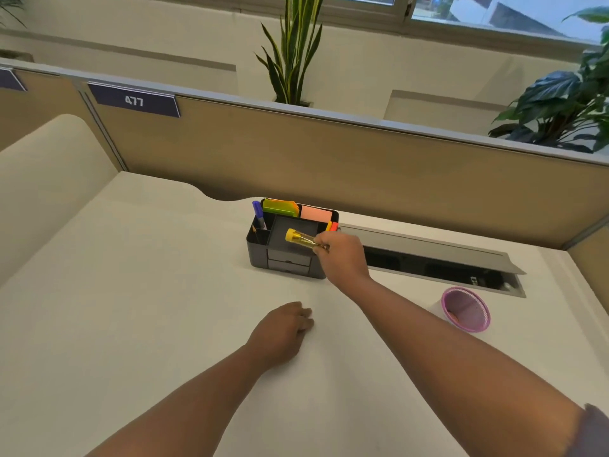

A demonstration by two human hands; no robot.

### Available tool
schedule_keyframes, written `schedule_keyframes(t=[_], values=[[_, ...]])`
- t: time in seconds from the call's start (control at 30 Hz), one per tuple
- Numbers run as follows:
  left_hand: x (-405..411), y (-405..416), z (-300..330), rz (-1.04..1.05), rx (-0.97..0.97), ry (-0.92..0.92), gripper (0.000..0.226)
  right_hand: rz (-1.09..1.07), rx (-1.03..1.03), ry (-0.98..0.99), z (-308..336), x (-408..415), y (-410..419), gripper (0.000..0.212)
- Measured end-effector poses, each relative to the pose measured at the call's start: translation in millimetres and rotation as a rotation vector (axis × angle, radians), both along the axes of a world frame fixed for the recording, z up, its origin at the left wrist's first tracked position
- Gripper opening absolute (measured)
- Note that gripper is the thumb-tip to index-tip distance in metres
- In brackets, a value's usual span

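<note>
my right hand pinches a yellow-capped marker by its tail end, fingers curled round it, with the cap pointing to ten o'clock over the open middle tray of the black organizer. i judge the step is stowing it: dip the cap end in first, level it, and let go low so it can't bounce out. the blue pen stands at eleven o'clock, off the path. my left hand rests loosely curled on the desk at seven o'clock, holding nothing.
</note>
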State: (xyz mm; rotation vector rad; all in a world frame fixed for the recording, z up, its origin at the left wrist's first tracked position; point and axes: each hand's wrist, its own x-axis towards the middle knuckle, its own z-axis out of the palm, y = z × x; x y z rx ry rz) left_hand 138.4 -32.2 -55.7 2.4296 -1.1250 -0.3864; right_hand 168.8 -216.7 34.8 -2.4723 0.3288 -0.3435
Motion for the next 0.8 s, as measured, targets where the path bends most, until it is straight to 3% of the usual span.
schedule_keyframes(t=[0.37, 0.6, 0.8], values=[[10.1, -1.4, -12.0, -0.084, -0.076, -0.182, 0.028, 0.073, -0.040, 0.039, -22.2, 36.2, 2.8, 0.014], [10.4, -2.8, -9.8, -0.060, -0.032, -0.141, 0.032, 0.061, 0.037, 0.011, -22.4, 33.3, 1.4, 0.033], [12.6, -5.2, -2.8, -0.049, 0.010, -0.107, 0.033, 0.063, -0.050, -0.052, -13.6, 10.8, -6.8, 0.032]])
